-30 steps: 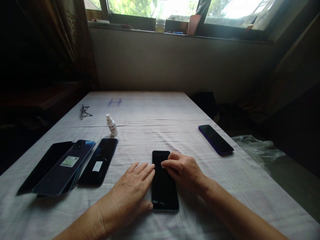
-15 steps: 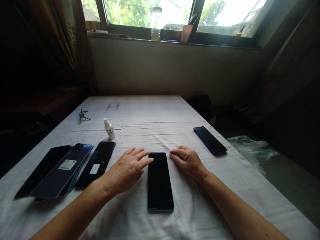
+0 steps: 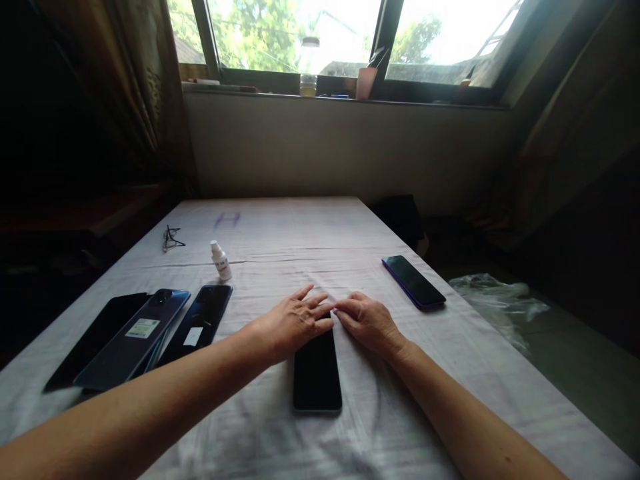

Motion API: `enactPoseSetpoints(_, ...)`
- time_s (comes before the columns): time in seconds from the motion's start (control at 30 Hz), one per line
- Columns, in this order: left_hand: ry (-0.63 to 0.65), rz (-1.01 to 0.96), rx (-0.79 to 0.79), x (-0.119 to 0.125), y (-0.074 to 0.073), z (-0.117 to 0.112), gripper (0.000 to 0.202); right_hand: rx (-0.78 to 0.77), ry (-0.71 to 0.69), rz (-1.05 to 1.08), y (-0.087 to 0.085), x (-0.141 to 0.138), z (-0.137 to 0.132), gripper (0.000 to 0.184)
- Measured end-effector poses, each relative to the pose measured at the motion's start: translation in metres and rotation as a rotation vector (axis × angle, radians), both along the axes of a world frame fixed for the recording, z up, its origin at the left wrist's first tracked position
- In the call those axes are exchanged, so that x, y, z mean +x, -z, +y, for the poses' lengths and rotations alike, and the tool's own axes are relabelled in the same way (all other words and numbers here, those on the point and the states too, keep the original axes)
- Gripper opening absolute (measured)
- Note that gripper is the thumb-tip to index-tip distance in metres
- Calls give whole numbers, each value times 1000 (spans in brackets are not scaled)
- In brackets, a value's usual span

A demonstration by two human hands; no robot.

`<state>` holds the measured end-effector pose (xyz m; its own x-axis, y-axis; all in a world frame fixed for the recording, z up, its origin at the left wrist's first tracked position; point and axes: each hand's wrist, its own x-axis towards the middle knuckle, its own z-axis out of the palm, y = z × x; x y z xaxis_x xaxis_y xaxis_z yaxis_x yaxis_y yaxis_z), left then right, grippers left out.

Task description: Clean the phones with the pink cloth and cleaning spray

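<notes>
Black and probably slippery, the phone (image 3: 317, 377) (likely rigid) suited an edge hold; the left hand (image 3: 296, 327) spread over it, the right hand (image 3: 369, 327) pinched closed, contents unclear.

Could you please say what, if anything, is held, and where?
The left hand, over the smartphone, grips nothing; whether the right hand pinches anything cannot be told.

Lit by daylight through the window (image 3: 345, 33) — glaring white in places. Dim indoors, sinking to near black left of the patterned curtain (image 3: 150, 87). Pale across the tablecloth (image 3: 280, 227), softly shadowed in the foreground — slightly soft in detail, stretched toward the edges.
</notes>
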<state>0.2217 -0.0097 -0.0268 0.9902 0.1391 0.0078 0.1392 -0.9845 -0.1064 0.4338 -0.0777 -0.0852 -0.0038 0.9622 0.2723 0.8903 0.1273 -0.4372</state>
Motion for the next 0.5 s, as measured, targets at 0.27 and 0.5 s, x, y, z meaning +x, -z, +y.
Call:
enactPoseSetpoints(0.27, -59, 73, -45, -3, -12, 7, 66, 85, 7, 48, 1, 3, -1, 16)
enactPoseSetpoints(0.5, -366, 30, -117, -56, -12, 4, 59, 152, -25, 124, -15, 12, -8, 14)
